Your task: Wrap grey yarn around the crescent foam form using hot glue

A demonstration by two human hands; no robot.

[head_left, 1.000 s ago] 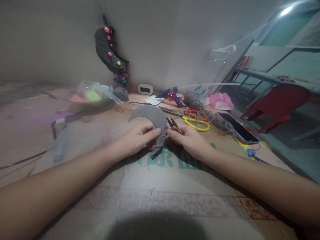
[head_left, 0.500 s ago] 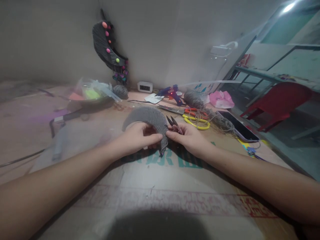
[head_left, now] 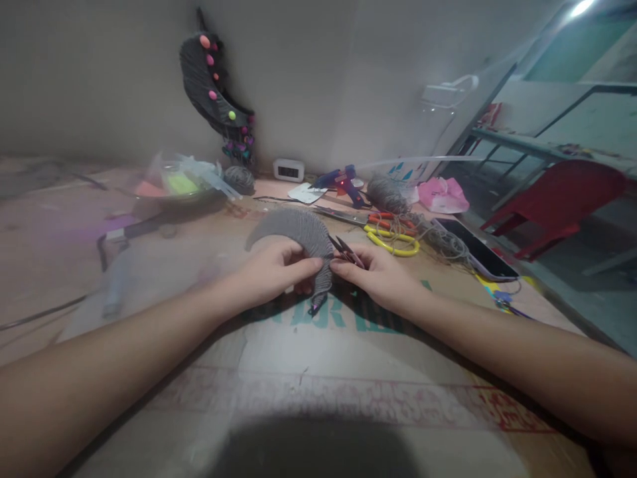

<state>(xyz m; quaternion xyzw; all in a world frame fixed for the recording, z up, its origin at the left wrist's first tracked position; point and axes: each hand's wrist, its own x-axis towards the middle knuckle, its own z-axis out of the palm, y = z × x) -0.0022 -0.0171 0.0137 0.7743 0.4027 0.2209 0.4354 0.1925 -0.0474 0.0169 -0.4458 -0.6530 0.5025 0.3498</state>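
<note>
A crescent [head_left: 298, 229] wrapped in grey yarn is held just above the cardboard-covered table, its narrow tip pointing down toward me. My left hand [head_left: 279, 267] is closed on its inner curve, thumb on the front and other fingers partly hidden behind. In my right hand [head_left: 373, 271] are small dark thread snips [head_left: 346, 251], blades pointing up and left. The right thumb and fingertip also press at the crescent's outer edge, near the left thumb. Whether they pinch a strand there is too small to tell.
Behind my hands lie yellow- and orange-handled scissors [head_left: 391, 240], loose grey yarn [head_left: 388, 194], a glue gun [head_left: 341, 182] and a phone [head_left: 475, 249]. A bowl [head_left: 182, 199] stands back left, a small clock [head_left: 288, 170] by the wall. A decorated dark crescent [head_left: 209, 86] hangs above.
The crescent's lower tip has swung slightly left and down. Both hands keep their hold, and the view has shifted a little.
</note>
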